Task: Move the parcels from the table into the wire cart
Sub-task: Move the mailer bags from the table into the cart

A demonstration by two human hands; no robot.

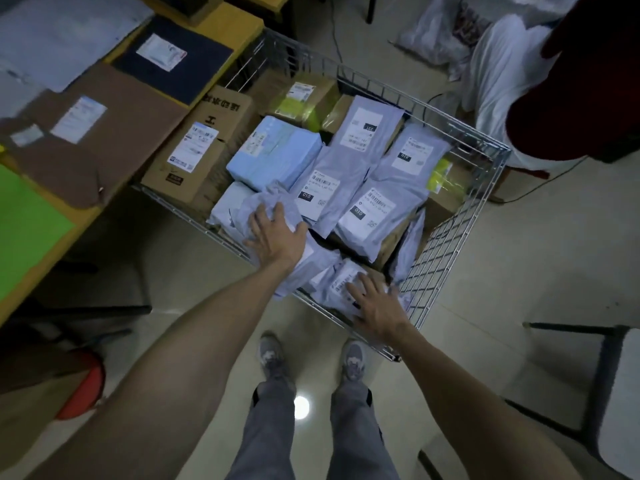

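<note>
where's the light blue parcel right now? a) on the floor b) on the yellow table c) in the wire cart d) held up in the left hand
c: the light blue parcel lies inside the wire cart, right next to the cardboard box, and neither hand is on it.

A yellow table [239, 26] stands on a pale, glossy floor [519, 258]. Under the table's near end sits a red stool [85, 386]. Out from that end, a round glare [301, 407] of lamp light shines on the floor. Well to the table's right stand a black metal frame [604, 368] and, farther back, white sacks [498, 74].
</note>
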